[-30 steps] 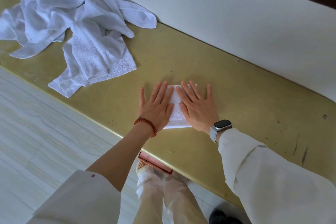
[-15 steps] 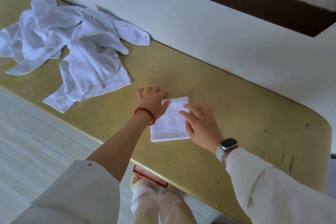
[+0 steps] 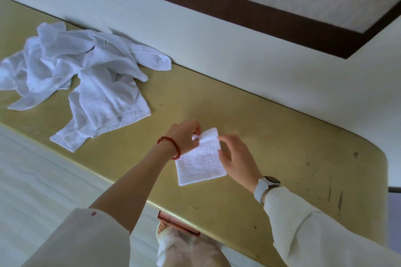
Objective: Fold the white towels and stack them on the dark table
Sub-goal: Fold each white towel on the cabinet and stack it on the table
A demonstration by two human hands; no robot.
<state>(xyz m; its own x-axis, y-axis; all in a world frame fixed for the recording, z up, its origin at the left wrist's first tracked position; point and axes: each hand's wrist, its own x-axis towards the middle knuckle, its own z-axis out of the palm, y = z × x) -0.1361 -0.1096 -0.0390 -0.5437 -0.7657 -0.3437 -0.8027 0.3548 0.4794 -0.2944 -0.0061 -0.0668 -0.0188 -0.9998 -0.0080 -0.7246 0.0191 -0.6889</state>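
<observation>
Folded towel at the lift-off stage. A second ago both hands lay flat on this towel, pressing it to the yellow tabletop; half a second ago they had parted to its two sides. Now the left hand pinches the far left corner between thumb and fingers, and the far edge curls up off the surface. The right hand holds its curved fingers against the right edge; whether they grip it or only touch it cannot be told. The near edge still rests on the tabletop. The change suggests that folding of this piece is finished and carrying to the stack is beginning. No dark table is in view.

The towel is a small, thick square of white looped terry with a woven band along its near hem. Well to the left of the left hand lies the unfolded towel pile, limp, creased and tangled, of the same terry. The tabletop is smooth, matte and scuffed, with a rounded corner beyond the right hand.
</observation>
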